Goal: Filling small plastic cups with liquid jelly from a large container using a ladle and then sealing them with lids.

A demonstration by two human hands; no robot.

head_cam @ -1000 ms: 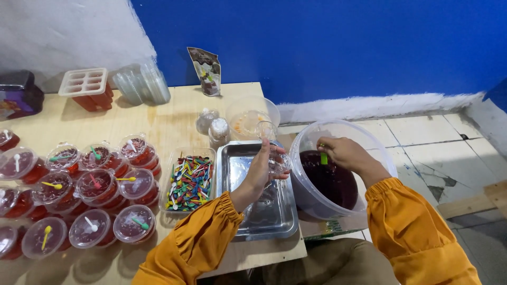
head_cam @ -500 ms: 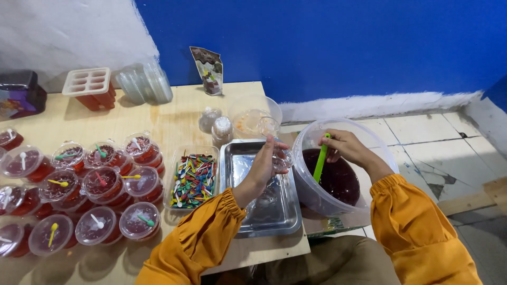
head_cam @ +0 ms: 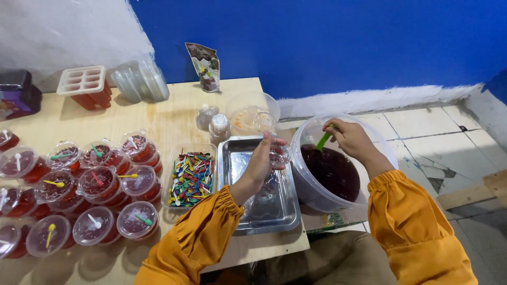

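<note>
**Now: clear cup over the tray, green ladle in the dark liquid**

Right now the left hand (head_cam: 262, 162) is up above the steel tray (head_cam: 237, 158), fingers curled around a small clear plastic cup (head_cam: 280, 156). The cup sits at the fingertips, tipped toward the big tub just to their right, and it looks empty, though the glare makes that hard to call. Over on the other side, the right hand (head_cam: 351, 140) is closed on a green ladle handle (head_cam: 323, 140), thumb and fingers pinched tight near its top. The handle slants down from those fingers into the dark red liquid (head_cam: 332, 171) filling the clear plastic tub (head_cam: 311, 192), and its lower end is lost below the surface. Cup and handle are near each other, not touching.

Below the left hand's fingers, the tray lies on the wooden table (head_cam: 174, 116). Just left of them sits a clear box of coloured plastic spoons (head_cam: 191, 178). Farther left, well apart from both hands, stand rows of lidded cups of red jelly (head_cam: 97, 184), each with a small spoon on its lid. Beyond the left fingertips, a clear bowl (head_cam: 248, 111) and two small shakers (head_cam: 214, 124) stand on the table. Orange sleeves (head_cam: 417, 221) cover both arms.
</note>
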